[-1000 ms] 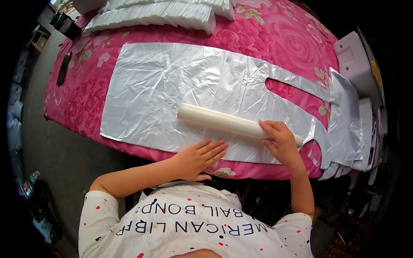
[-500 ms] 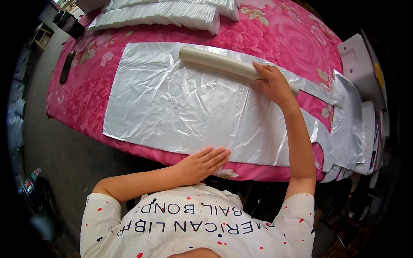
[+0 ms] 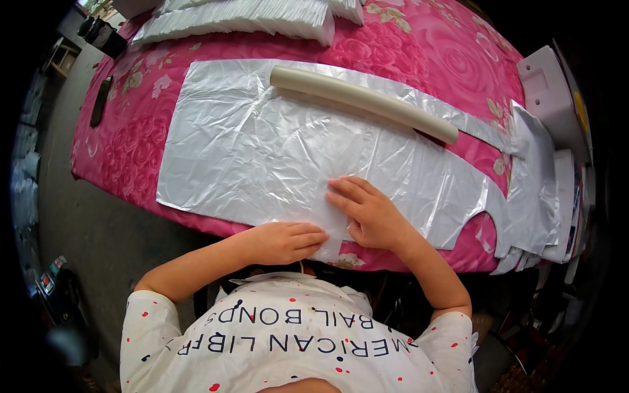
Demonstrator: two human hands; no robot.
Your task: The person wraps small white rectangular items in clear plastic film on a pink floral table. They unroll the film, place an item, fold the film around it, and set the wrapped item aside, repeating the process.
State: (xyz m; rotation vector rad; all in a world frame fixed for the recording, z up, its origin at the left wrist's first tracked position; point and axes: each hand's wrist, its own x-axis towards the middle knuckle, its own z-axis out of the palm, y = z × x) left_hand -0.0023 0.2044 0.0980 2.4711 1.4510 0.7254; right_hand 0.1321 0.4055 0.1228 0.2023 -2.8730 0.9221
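A flat layer of silvery white plastic bags point(image 3: 223, 150) lies creased along the table. At its near edge, a paler translucent flap of plastic point(image 3: 332, 229) extends over the pink cloth. My left hand point(image 3: 282, 242) has its fingers bent together on the left side of this flap, thumb hidden beneath. My right hand point(image 3: 370, 213) is on the flap's right side, fingers apart and bent slightly, tips touching the plastic. A long cream-coloured tube point(image 3: 363, 103) rests across the far side of the bags, touched by neither hand.
Folded white plastic stacks point(image 3: 236, 23) sit at the far side of the pink floral tablecloth point(image 3: 131, 154). A dark narrow object point(image 3: 101, 101) lies at left, near a black cylindrical item point(image 3: 101, 36). A white foam box point(image 3: 553, 98) stands at right beside more plastic sheets point(image 3: 534, 183).
My right hand has let go of the tube and come down to the near edge of the bags. My left hand has shifted slightly left, its fingers now more bent.
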